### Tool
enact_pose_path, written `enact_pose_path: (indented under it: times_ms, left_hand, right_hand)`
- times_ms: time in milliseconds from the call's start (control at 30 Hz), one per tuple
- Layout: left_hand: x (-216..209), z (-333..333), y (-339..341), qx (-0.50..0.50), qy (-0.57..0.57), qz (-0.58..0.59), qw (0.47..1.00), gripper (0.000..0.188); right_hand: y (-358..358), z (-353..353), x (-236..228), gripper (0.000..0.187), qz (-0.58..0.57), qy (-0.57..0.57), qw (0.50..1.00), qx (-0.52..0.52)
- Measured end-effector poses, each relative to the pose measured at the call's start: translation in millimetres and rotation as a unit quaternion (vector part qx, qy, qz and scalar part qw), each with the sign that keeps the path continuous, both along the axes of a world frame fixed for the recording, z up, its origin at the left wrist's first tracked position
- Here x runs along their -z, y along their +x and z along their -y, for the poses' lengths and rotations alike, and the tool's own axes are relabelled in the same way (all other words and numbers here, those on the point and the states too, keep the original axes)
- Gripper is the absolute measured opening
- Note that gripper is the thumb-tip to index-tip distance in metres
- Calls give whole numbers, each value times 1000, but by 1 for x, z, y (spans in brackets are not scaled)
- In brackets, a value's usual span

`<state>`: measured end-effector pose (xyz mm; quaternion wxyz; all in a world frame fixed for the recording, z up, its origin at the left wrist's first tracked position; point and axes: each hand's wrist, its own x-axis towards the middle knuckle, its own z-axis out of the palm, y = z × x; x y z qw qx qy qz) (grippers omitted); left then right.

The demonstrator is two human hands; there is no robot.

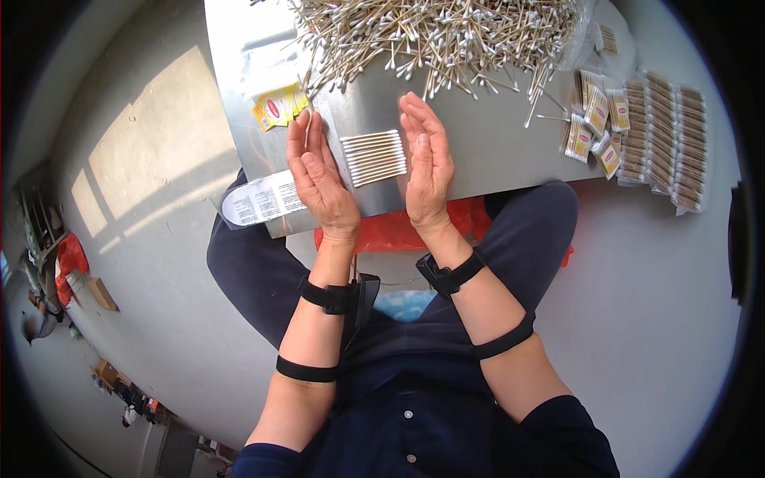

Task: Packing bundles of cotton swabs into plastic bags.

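Note:
A neat row of cotton swabs (374, 158) lies side by side on the metal table between my two hands. Beside the row's left ends is my left hand (323, 179), open, its fingers stretched forward and its palm turned inward. A thin pale stick, perhaps a swab, shows along its fingers; I cannot tell whether it is held. My right hand (428, 163) stands at the row's right ends, also open, with fingers extended and thumb close to the white tips. Whether either hand touches the tips is unclear.
A big heap of loose cotton swabs (446, 40) covers the table's (494, 143) far side. Yellow printed packets (279, 106) and a white printed sheet (261, 199) lie left. Small filled swab packs (596, 111) and stacked rows of packs (661, 135) sit right.

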<state>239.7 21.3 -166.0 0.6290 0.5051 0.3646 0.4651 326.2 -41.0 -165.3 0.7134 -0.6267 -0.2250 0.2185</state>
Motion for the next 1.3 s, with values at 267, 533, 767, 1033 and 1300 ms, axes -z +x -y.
enact_pose_path:
  times_ms: [267,533,767,1033,1300]
  left_hand:
    - [5,1,0,14,46,-20,999,50]
    - [6,3,2,11,74,-67,995,46]
    - [3,-11,-45,-29,76,-140,987,43]
    - [0,-15,-58,-44,46,-116,991,42]
    - [-9,-22,-68,-61,22,-79,995,42]
  right_hand:
    - [3,-2,2,38,-38,22,998,-36]
    - [-21,-12,5,35,29,-25,999,-18]
    - [-71,-34,3,31,59,-40,997,-3]
    - [-78,-37,3,31,73,-41,996,-38]
    - [-56,-26,-13,32,75,-45,991,-100]
